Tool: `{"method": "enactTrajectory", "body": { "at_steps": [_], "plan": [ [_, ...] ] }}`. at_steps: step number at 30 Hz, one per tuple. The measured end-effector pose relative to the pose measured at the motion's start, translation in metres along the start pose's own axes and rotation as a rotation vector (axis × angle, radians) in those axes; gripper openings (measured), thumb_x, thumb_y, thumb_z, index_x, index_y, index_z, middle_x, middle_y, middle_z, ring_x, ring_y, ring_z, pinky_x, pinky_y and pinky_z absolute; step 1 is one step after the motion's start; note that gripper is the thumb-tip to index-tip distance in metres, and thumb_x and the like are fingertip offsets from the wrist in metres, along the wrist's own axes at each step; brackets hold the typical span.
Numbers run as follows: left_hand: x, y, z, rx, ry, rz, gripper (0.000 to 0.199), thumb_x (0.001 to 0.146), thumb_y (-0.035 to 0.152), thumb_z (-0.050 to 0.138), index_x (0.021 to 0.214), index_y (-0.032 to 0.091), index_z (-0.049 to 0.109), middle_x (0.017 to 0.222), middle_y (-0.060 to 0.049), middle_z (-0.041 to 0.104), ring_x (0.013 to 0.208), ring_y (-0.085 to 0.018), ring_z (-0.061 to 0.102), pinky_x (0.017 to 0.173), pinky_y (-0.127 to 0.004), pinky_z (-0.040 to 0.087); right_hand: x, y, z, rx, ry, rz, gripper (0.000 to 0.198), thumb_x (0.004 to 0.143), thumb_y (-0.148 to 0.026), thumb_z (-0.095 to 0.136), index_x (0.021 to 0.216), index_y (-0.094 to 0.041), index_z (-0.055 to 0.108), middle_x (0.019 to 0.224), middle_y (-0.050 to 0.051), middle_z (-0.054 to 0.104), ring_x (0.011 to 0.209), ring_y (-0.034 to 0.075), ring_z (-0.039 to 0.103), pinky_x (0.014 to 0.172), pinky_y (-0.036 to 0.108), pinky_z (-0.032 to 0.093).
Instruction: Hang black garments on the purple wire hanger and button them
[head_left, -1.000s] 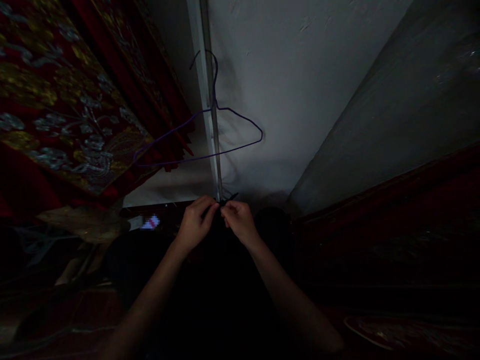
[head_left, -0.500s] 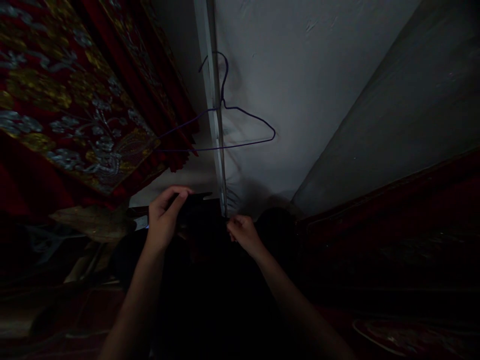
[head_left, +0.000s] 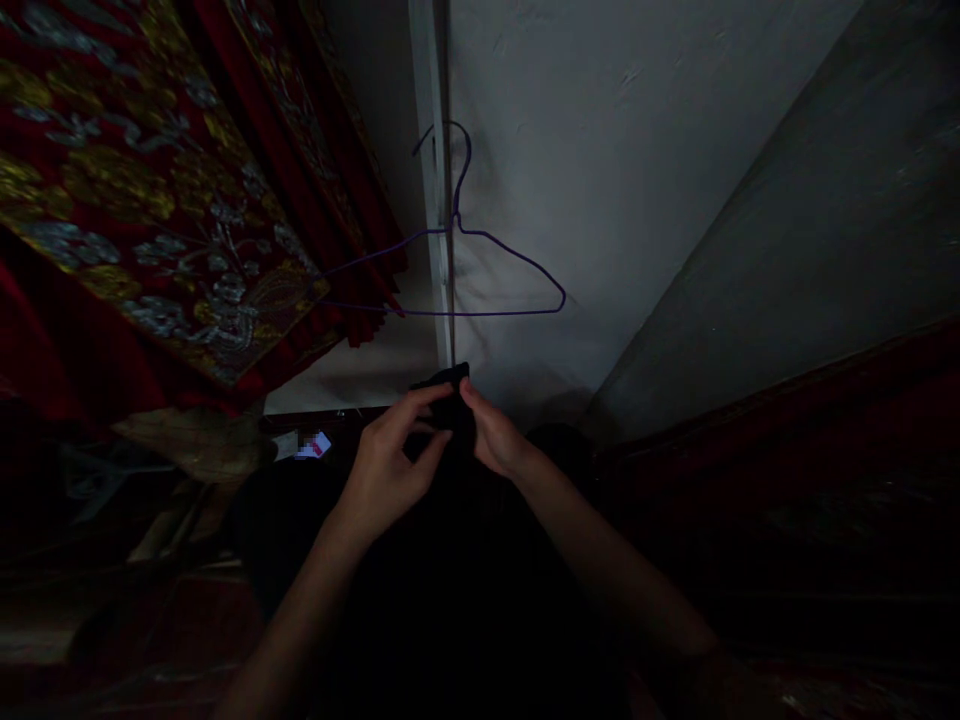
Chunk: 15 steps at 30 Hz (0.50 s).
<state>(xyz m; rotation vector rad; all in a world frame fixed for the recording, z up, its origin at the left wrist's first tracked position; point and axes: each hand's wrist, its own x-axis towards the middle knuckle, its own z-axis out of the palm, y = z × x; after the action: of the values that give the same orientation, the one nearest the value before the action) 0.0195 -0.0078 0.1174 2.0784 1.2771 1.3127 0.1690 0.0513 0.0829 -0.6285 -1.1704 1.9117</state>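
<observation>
My right hand (head_left: 495, 435) pinches a dark piece of cloth (head_left: 456, 374), with the thumb lying near its top corner. Beside it, my left hand (head_left: 390, 455) has its thumb and curved fingers apart; the fingertips reach the cloth. Most of the cloth merges with the dark clothing below, so its shape cannot be made out. Above both hands, a thin purple wire hanger (head_left: 517, 252) hangs by its hook with nothing on it.
A pale vertical pole (head_left: 441, 200) runs down the grey wall (head_left: 570, 130). To the left hangs a red cloth with gold and silver embroidery (head_left: 120, 180), overlapping the hanger's left end. A small whitish item (head_left: 315, 445) lies low at the left.
My left hand has moved right, and its thumb and fingers have parted. My right hand has risen slightly, so both hands now meet at the cloth's top edge. The view has shifted a little.
</observation>
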Motion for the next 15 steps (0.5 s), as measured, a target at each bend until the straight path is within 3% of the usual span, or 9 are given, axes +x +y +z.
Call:
{"method": "enactTrajectory", "body": {
  "at_steps": [2,3,6,9,11,15],
  "plan": [
    [0.007,-0.004,-0.010,0.123,0.112,0.025,0.048,0.087,0.032,0.072,0.134,0.024,0.060,0.141,-0.011,0.059,0.125,-0.027,0.059,0.104,-0.043,0.051,0.000,-0.019,0.003,-0.002,-0.009,0.023,0.057,0.066,-0.068,0.080,0.093,-0.019,0.068,0.084,0.004,0.071,0.084,0.020,0.068,0.075,0.030,0.054],
    [0.011,-0.008,-0.015,0.113,0.110,0.012,0.050,0.089,0.039,0.070,0.135,0.023,0.059,0.143,-0.011,0.058,0.130,-0.029,0.055,0.109,-0.045,0.047,0.000,-0.029,0.004,-0.047,-0.046,0.052,0.053,0.064,-0.061,0.084,0.092,-0.019,0.068,0.081,0.002,0.070,0.077,0.018,0.066,0.071,0.029,0.053],
    [0.016,-0.029,-0.018,-0.127,-0.123,-0.159,0.053,0.098,0.060,0.047,0.125,0.018,0.065,0.128,-0.012,0.067,0.123,-0.029,0.060,0.106,-0.045,0.049,-0.004,-0.060,0.003,-0.347,-0.314,0.145,0.040,0.067,-0.047,0.086,0.086,-0.017,0.068,0.073,-0.001,0.066,0.062,0.013,0.059,0.059,0.025,0.049],
    [0.009,-0.052,-0.007,-0.259,-0.356,-0.375,0.067,0.091,0.076,0.042,0.087,0.016,0.070,0.088,-0.008,0.070,0.086,-0.025,0.067,0.077,-0.036,0.057,-0.003,-0.090,-0.005,-0.787,-0.475,0.020,0.028,0.070,-0.037,0.082,0.083,-0.015,0.069,0.072,0.000,0.065,0.064,0.014,0.058,0.059,0.025,0.047],
    [0.002,-0.064,-0.001,-0.273,-0.418,-0.464,0.065,0.088,0.078,0.047,0.072,0.016,0.064,0.072,-0.004,0.063,0.067,-0.019,0.059,0.059,-0.030,0.051,0.005,-0.107,-0.018,-1.008,-0.381,-0.187,0.024,0.070,-0.023,0.076,0.092,-0.014,0.071,0.082,0.002,0.069,0.073,0.016,0.061,0.068,0.027,0.049],
    [-0.004,-0.078,-0.004,-0.351,-0.509,-0.511,0.045,0.087,0.062,0.061,0.079,0.018,0.059,0.067,0.002,0.057,0.053,-0.012,0.051,0.049,-0.023,0.041,0.036,-0.125,-0.054,-1.161,0.041,-0.566,0.031,0.068,-0.011,0.062,0.097,-0.014,0.071,0.094,0.006,0.072,0.089,0.022,0.065,0.087,0.035,0.050]
  ]
}}
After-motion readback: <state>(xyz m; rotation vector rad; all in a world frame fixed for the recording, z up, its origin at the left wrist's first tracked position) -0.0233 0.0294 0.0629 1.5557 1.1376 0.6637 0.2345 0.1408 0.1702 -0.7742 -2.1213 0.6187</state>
